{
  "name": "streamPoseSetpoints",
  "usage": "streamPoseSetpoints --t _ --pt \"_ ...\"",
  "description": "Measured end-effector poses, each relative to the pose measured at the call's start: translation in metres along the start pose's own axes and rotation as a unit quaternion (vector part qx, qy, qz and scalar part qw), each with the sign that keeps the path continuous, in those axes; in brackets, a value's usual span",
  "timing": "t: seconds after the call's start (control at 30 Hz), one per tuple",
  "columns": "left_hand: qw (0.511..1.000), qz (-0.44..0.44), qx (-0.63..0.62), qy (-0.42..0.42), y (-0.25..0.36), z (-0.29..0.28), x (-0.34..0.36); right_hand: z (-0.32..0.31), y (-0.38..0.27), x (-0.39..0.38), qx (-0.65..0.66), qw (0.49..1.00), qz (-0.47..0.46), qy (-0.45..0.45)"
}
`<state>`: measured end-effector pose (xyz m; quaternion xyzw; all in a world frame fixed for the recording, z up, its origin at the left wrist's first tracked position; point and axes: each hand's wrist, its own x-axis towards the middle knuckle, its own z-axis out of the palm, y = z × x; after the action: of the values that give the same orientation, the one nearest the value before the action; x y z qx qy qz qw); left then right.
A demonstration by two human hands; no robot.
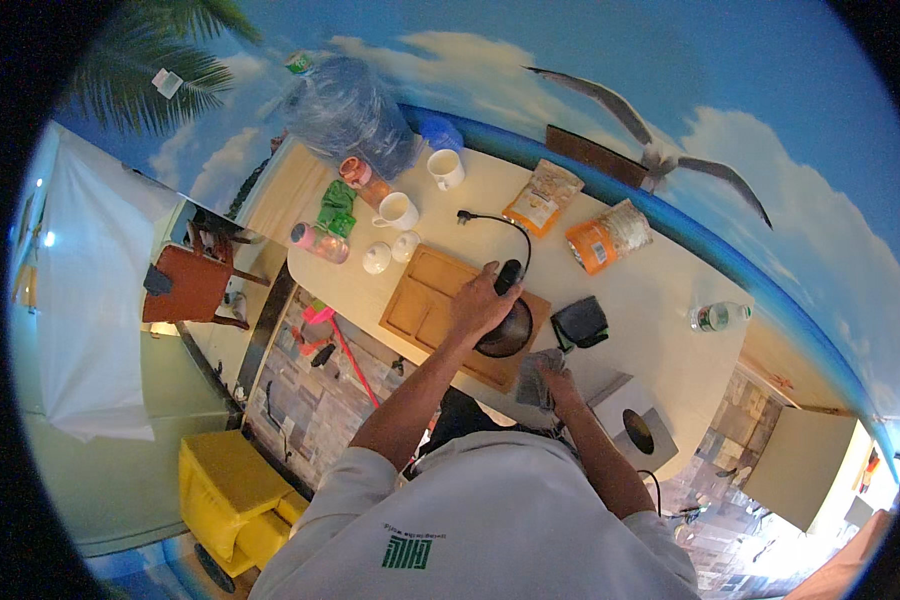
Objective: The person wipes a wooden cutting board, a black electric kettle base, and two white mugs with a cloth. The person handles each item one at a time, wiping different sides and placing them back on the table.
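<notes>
My left hand (482,308) is closed around the black handle of a dark, round-bodied pot (507,332), which looks like an electric kettle or coffee pot. The pot is over the right part of a brown wooden tray (418,298) with compartments. A black cord (510,222) with a plug lies on the table beyond the handle. In my right hand (562,385) is a grey cloth (538,378), beside the tray's right corner. Just beyond that hand lies a black item (580,323) with a green edge; its kind is unclear.
At the table's left stand white mugs (396,210), white lids (377,257), a pink-capped bottle (319,243) and a large wrapped water jug (350,115). Orange-white pouches (608,237) lie at the back. Rightward are a plastic bottle (720,317) and a pale box with a round opening (636,424).
</notes>
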<state>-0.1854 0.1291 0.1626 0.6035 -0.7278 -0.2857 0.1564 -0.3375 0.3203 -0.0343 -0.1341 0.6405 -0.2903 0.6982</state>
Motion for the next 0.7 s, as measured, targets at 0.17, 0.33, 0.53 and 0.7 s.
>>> streamPoseSetpoints --t 0.17,0.33,0.53,0.7 --pt "0.820 -0.182 -0.540 0.061 -0.086 0.008 0.034 0.018 -0.014 -0.041 -0.150 0.981 -0.101 0.065" --pt "0.942 -0.121 -0.180 0.258 -0.215 -0.018 0.110 0.006 0.063 -0.035 -0.176 0.930 -0.300 0.119" --pt "0.971 0.004 0.102 0.216 -0.345 -0.057 0.193 0.112 -0.011 -0.079 0.121 0.967 -0.063 0.213" --pt "0.997 -0.045 -0.007 0.070 -0.331 -0.068 0.224 0.148 0.033 -0.057 -0.006 0.964 -0.171 0.204"
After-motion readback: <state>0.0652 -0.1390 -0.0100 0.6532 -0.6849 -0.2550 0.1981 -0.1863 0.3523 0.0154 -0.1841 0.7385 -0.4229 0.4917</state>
